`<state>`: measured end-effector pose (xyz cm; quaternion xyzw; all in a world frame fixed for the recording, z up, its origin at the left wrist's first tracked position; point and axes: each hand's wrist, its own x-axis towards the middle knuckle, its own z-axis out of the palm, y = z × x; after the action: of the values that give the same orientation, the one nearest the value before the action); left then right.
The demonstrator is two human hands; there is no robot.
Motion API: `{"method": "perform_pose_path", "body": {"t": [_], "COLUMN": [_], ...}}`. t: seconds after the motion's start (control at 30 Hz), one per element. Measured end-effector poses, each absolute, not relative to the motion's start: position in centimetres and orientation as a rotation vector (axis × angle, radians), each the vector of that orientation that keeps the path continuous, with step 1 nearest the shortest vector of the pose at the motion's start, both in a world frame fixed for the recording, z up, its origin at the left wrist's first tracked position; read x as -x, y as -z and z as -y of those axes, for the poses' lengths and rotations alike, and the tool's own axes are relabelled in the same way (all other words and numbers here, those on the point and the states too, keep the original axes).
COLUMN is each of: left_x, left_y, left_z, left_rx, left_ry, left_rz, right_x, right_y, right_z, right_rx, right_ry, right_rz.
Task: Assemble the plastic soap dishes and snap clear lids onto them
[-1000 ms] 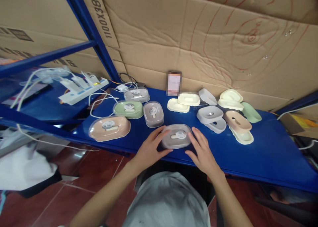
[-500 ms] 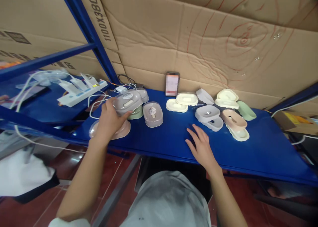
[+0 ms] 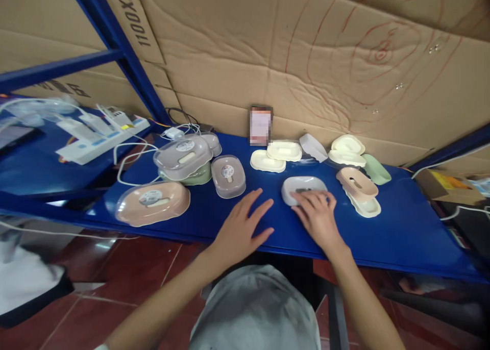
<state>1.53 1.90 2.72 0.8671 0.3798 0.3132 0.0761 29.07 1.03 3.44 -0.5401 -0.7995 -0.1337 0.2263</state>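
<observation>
My right hand [image 3: 317,215] has its fingers curled over the near right rim of a light grey soap dish [image 3: 287,189], hiding part of its inside. My left hand [image 3: 243,227] hovers over the table's near part, fingers spread and holding nothing. Beyond its fingertips stands a lidded grey soap box [image 3: 228,176] with a round label. Farther left are a larger lidded grey box [image 3: 181,156], resting on a green one [image 3: 199,174], and a lidded pink box [image 3: 153,202].
Cream trays [image 3: 268,161], a tilted grey piece [image 3: 314,147], a pink dish [image 3: 358,181] on a cream tray and a green piece [image 3: 377,170] lie behind and right. A phone [image 3: 261,125] leans on the cardboard [image 3: 214,74]. A power strip [image 3: 103,141] with white cables lies left.
My left hand let go of the large grey lidded box and moved right. My right hand took hold of the grey dish, which now sits nearer and farther left.
</observation>
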Motion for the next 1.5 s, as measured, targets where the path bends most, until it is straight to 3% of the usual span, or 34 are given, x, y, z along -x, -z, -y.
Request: {"method": "perform_pose_path", "body": {"t": [0.13,0.33,0.7,1.1,1.5], "left_x": [-2.8,-1.1,0.5,0.5,0.4], "left_y": [-1.3,-1.3,-0.6,-0.2,-0.5], "left_z": [-1.8,-2.3,-1.9,-2.2,-2.0], "left_rx": [-2.645,-2.550,-2.559,-2.439,-2.545], "left_ry": [-0.867,-1.055,-0.981,-1.017,-0.968], "left_rz": [-0.988,-1.105,-1.107,-0.933,-0.951], "right_x": [-26.3,-28.6,-36.0,-31.8,-44.7], "right_y": [-3.4,-2.7,-1.0,-2.4,-1.8], "right_z": [1.8,3.2,3.9,-0.3,0.1], "right_rx": [1.256,1.509,1.661,1.647,2.200], "right_ry": [0.245,0.398,0.241,0.268,0.555], "right_rz": [2.340,2.137,2.070,2.132,1.490]}}
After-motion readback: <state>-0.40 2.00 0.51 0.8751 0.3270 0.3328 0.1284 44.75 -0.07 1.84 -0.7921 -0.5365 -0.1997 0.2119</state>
